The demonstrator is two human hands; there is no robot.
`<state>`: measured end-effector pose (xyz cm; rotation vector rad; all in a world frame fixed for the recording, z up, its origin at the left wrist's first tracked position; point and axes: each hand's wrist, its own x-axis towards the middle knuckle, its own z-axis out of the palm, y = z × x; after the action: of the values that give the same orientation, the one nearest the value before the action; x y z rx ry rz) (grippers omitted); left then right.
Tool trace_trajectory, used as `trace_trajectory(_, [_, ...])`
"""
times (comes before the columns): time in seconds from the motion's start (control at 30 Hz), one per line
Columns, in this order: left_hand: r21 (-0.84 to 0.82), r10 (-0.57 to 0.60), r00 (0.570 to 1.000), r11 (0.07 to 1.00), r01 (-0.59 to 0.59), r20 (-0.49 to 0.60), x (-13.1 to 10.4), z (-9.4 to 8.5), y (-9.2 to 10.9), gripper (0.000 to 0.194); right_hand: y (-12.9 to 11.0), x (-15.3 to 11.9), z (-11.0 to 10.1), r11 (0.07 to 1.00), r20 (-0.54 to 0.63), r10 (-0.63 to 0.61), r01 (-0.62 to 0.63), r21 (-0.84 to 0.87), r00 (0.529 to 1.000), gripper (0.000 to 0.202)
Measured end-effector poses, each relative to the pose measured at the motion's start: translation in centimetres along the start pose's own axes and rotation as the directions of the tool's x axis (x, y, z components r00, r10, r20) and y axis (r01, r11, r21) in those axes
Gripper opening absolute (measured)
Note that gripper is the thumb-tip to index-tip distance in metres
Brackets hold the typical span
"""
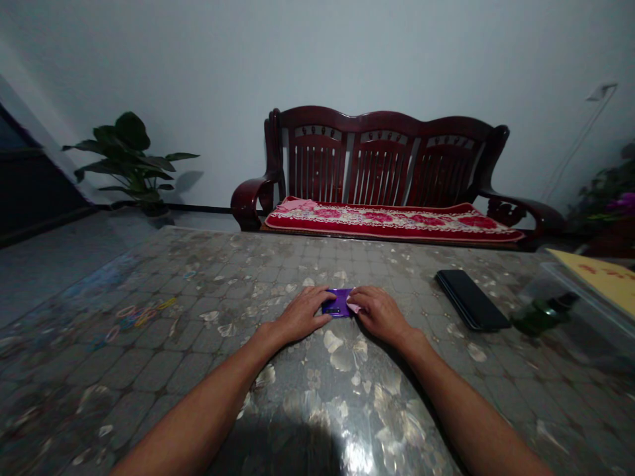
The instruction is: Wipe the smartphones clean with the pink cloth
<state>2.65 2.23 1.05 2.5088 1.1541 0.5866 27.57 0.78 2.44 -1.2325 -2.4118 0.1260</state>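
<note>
A shiny purple phone [338,301] lies on the patterned table cover, its back with a dark camera strip facing up. My left hand [306,312] grips its left end, thumb on the near side and fingers along the far side. Over the right end of the phone, my right hand [380,312] pinches a small pale pink cloth or tissue [353,305] against the purple surface. The fingers hide both ends of the phone and most of the cloth.
Several coloured rubber bands [141,315] lie to the left. On the right are stacked black phones [471,301], a dark green bottle [543,315], a clear plastic box [590,344] and a yellow sheet [598,274]. A wooden bench [381,125] stands beyond the table [297,390].
</note>
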Motion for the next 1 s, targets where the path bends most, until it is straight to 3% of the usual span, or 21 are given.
trace_trajectory(0.07, [-0.007,0.006,1.0,1.0,-0.006,0.006,0.1,-0.1,-0.1,0.04,0.1,0.0,-0.1,1.0,0.0,-0.009,0.009,0.006,1.0,0.026])
trace_trajectory(0.23, [-0.019,0.011,1.0,1.0,-0.011,-0.014,0.1,-0.2,0.0,0.039,1.7,0.1,-0.7,0.972,-0.033,0.203,-0.206,-0.111,0.979,0.021])
trace_trajectory(0.3, [-0.019,0.012,1.0,1.0,-0.013,-0.013,0.1,-0.3,0.1,0.038,1.9,0.1,-0.7,0.964,-0.04,0.232,-0.235,-0.121,0.972,0.022])
trace_trajectory(0.53, [-0.009,0.013,1.0,1.0,-0.013,0.0,0.1,-0.8,0.7,0.032,-0.1,-0.1,0.1,1.0,-0.013,0.003,-0.003,-0.002,1.0,0.029])
trace_trajectory(0.6, [-0.014,0.014,1.0,1.0,-0.014,-0.006,0.0,-0.9,0.9,0.03,-0.1,0.0,-0.1,1.0,-0.005,0.013,-0.013,-0.023,1.0,0.027])
trace_trajectory(0.8, [-0.011,0.013,1.0,1.0,-0.013,-0.004,0.0,-0.9,1.0,0.029,1.4,-0.1,-1.0,0.962,-0.041,0.222,-0.225,-0.157,0.974,0.022])
trace_trajectory(0.87, [-0.007,0.016,1.0,1.0,-0.016,-0.013,0.0,-0.8,1.0,0.029,1.1,-0.2,-0.9,0.965,-0.046,0.206,-0.211,-0.156,0.977,0.023])
trace_trajectory(1.0, [0.005,0.022,1.0,1.0,-0.022,-0.018,-0.1,-0.9,1.2,0.027,-0.1,-0.3,-0.5,0.994,-0.018,0.066,-0.067,-0.089,0.998,0.023])
